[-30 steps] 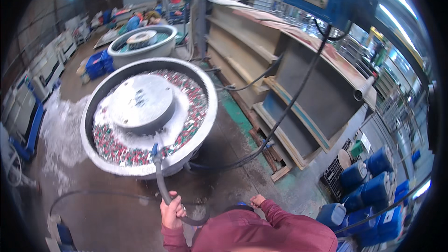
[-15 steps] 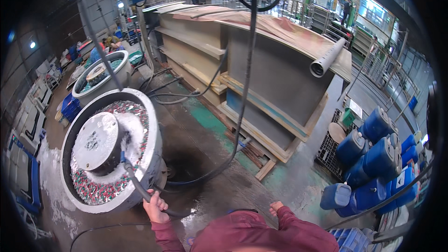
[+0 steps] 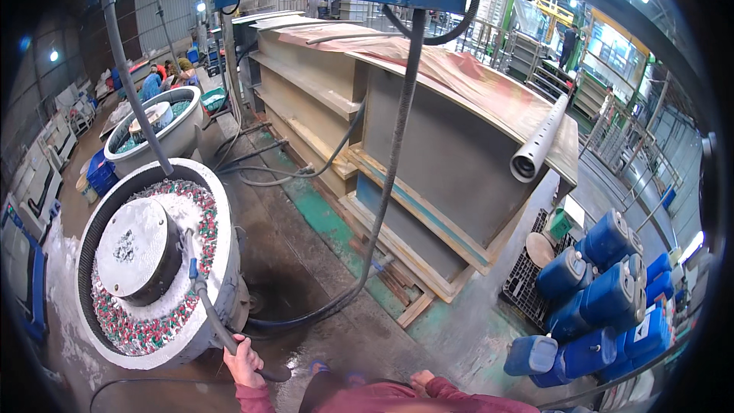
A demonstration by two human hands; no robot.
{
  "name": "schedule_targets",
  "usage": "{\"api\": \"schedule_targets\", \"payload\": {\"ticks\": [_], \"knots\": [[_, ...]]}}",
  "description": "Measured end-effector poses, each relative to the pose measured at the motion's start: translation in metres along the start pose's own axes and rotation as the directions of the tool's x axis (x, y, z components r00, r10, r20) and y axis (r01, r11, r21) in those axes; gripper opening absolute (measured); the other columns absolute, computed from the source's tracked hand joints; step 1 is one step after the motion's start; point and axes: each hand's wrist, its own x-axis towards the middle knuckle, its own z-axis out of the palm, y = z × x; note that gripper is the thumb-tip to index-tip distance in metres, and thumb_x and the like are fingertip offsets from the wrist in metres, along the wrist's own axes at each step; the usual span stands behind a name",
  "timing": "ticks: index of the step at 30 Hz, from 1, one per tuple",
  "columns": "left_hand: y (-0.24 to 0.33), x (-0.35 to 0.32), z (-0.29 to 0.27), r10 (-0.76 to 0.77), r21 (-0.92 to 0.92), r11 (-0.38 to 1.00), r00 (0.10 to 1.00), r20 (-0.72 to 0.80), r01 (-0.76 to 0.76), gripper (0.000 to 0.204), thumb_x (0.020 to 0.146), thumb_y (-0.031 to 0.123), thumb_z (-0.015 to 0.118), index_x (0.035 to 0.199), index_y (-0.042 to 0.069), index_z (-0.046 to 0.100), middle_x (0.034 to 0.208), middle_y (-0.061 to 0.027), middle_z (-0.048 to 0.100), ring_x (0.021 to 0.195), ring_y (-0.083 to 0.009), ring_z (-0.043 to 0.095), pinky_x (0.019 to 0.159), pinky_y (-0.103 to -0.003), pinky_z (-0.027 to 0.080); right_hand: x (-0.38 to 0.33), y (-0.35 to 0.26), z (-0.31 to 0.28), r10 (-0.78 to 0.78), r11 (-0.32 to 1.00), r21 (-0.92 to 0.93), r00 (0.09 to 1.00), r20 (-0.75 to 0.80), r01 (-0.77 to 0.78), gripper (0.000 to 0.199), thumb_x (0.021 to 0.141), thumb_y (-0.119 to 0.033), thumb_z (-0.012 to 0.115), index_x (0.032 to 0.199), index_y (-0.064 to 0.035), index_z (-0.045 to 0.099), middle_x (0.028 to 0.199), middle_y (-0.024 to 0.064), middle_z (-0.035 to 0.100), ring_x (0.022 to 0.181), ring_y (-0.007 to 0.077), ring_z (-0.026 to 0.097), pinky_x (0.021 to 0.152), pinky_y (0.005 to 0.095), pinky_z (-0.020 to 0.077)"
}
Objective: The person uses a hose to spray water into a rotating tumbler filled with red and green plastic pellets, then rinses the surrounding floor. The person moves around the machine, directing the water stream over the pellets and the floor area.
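Observation:
My left hand (image 3: pixel 245 365) is closed around a dark grey hose (image 3: pixel 213 315), whose blue end (image 3: pixel 193 268) points into a round vibrating tub (image 3: pixel 222 248) at the left. What looks like a jet of water leaves that end toward the tub's middle. Inside the tub, small red, green and white pieces (image 3: pixel 145 330) lie in a ring, partly under white foam (image 3: pixel 183 214). A round hub with a flat, foam-spotted lid (image 3: pixel 136 248) rises from the centre. My right hand (image 3: pixel 422 381) hangs near my waist, fingers curled, with nothing visible in it.
Behind stands a second round tub (image 3: pixel 191 111) with greenish pieces. Large grey tanks (image 3: pixel 451 153) fill the middle, a grey pipe (image 3: pixel 539 141) lying on top. Blue jerrycans (image 3: pixel 608 291) crowd the right. A black cable (image 3: pixel 336 302) loops across the wet floor. People sit at the far left.
The view has tilted and shifted, so the tub sits lower and further left. The hose end has moved slightly relative to the hub. My right hand has come closer to my body.

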Motion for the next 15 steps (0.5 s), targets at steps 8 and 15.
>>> {"api": "schedule_targets", "payload": {"ticks": [8, 15], "knots": [[0.021, 0.048, -0.006, -0.084, -0.003, 0.996, 0.993, 0.08, 0.084, 0.016, 0.081, 0.007, 0.058, 0.09, 0.012, 0.046, 0.048, 0.0056, 0.03, 0.034, -0.0044, 0.026, 0.033, -0.022, 0.025, 0.113, -0.029, -0.126, 0.514, 0.176, 0.82, 0.762, 0.395, -0.544, 0.029, 0.087, -0.025, 0.053, 0.109, -0.0083, 0.061, 0.082, 0.0053, 0.065, 0.063, 0.015, 0.059, 0.053, 0.0298, 0.0489], [0.057, 0.062, -0.006, -0.119, 0.058, 0.991, 0.993, 0.021, 0.117, 0.017, 0.08, 0.006, 0.06, 0.088, 0.011, 0.046, 0.049, 0.0056, 0.032, 0.034, -0.0042, 0.028, 0.032, -0.021, 0.023, 0.177, -0.027, -0.135, 0.484, 0.273, 0.769, 0.773, 0.41, -0.579, 0.027, 0.089, -0.02, 0.049, 0.108, -0.005, 0.06, 0.083, 0.0053, 0.066, 0.062, 0.0156, 0.06, 0.053, 0.0306, 0.0515]]}}
